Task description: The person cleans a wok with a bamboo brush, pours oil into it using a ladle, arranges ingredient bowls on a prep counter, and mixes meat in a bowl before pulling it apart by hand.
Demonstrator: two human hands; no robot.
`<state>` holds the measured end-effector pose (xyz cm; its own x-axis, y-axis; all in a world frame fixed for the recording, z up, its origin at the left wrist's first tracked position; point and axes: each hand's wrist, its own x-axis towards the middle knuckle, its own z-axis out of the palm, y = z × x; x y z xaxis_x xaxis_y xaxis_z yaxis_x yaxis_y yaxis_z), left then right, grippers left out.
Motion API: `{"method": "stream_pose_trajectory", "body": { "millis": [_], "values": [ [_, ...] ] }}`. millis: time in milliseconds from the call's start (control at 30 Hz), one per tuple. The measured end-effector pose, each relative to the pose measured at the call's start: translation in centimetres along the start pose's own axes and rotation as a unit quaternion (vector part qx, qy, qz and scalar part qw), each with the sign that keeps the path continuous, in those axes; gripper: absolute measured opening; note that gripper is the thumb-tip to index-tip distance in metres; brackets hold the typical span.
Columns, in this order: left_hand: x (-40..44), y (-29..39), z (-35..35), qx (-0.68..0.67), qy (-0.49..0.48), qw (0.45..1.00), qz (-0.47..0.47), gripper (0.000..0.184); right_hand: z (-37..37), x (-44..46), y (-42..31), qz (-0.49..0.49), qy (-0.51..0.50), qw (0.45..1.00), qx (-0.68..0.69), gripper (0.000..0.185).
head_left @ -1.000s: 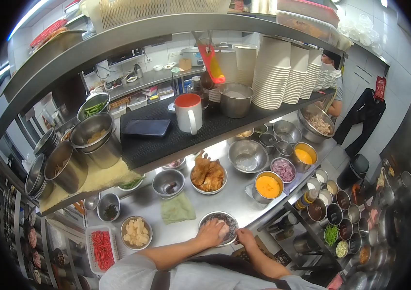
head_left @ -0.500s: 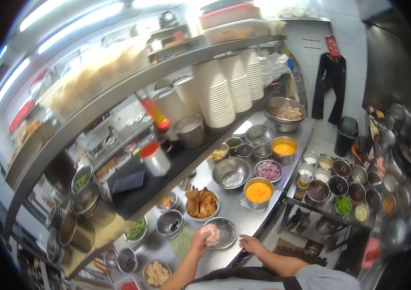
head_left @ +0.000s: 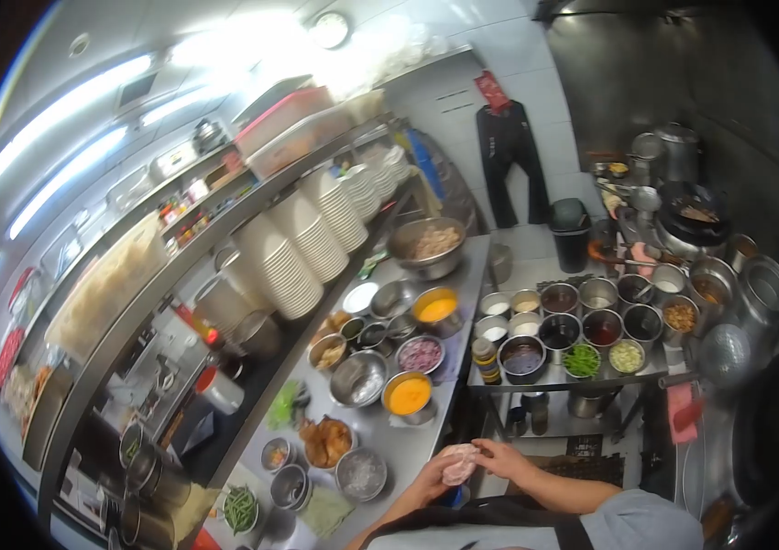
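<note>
A pale pink lump that looks like raw meat (head_left: 459, 466) is between my two hands, in front of my body at the counter's edge. My left hand (head_left: 433, 477) is wrapped round its left side. The fingers of my right hand (head_left: 492, 456) close on its right side. To the left of my hands stands a metal bowl (head_left: 361, 474) with a whitish coating inside. Beside that bowl are a bowl of browned chicken (head_left: 326, 442) and a green cloth (head_left: 326, 511).
Bowls of orange liquid (head_left: 409, 396) and sliced purple onion (head_left: 421, 355) stand on the counter. Across a gap, a rack holds several sauce and seasoning pots (head_left: 559, 331). A shelf with stacked white containers (head_left: 281, 268) runs along the left. A wok (head_left: 774, 431) is at the far right.
The view has swung right. My left hand has lifted the meat out of the metal bowl and away to its right. My right hand has come over and joined it on the meat.
</note>
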<state>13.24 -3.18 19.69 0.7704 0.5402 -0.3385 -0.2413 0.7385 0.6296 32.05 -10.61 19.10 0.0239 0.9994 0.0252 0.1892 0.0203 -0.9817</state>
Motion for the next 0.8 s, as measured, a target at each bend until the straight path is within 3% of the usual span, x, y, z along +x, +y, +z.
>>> {"method": "stream_pose_trajectory", "body": {
  "millis": [67,133,167,233,400,467,667,800],
  "values": [
    [3.0,-0.7,3.7,0.144,-0.032,0.989,0.017,0.037,-2.8,-1.7,1.6,-0.043,0.048,0.998,-0.026,0.049],
    [7.1,-1.8,5.0,0.2,-0.1,0.974,-0.023,0.034,-6.8,-4.5,-0.7,-0.064,0.1,0.992,-0.052,0.049],
    [6.8,-2.0,10.3,0.234,-0.049,0.971,-0.003,0.033,-8.2,-5.3,1.0,-0.059,0.114,0.991,-0.049,0.051],
    [10.0,-4.2,13.8,0.307,-0.046,0.95,-0.035,0.033,-11.8,-9.3,-0.2,-0.038,0.176,0.979,-0.092,0.054],
    [16.4,-11.2,23.6,0.302,-0.213,0.915,-0.163,0.04,-18.4,-19.5,-1.1,0.018,0.362,0.927,-0.097,0.048],
    [17.6,-12.5,27.0,0.325,-0.261,0.889,-0.188,0.042,-19.3,-21.9,-2.0,0.004,0.432,0.895,-0.113,0.042],
    [23.2,-20.0,37.4,0.331,-0.421,0.801,-0.268,0.034,-22.9,-27.5,-2.0,0.106,0.642,0.759,0.033,0.023],
    [25.4,-23.2,43.5,0.29,-0.472,0.779,-0.293,0.036,-26.7,-29.2,-2.1,0.061,0.744,0.665,-0.014,0.017]
  ]
}}
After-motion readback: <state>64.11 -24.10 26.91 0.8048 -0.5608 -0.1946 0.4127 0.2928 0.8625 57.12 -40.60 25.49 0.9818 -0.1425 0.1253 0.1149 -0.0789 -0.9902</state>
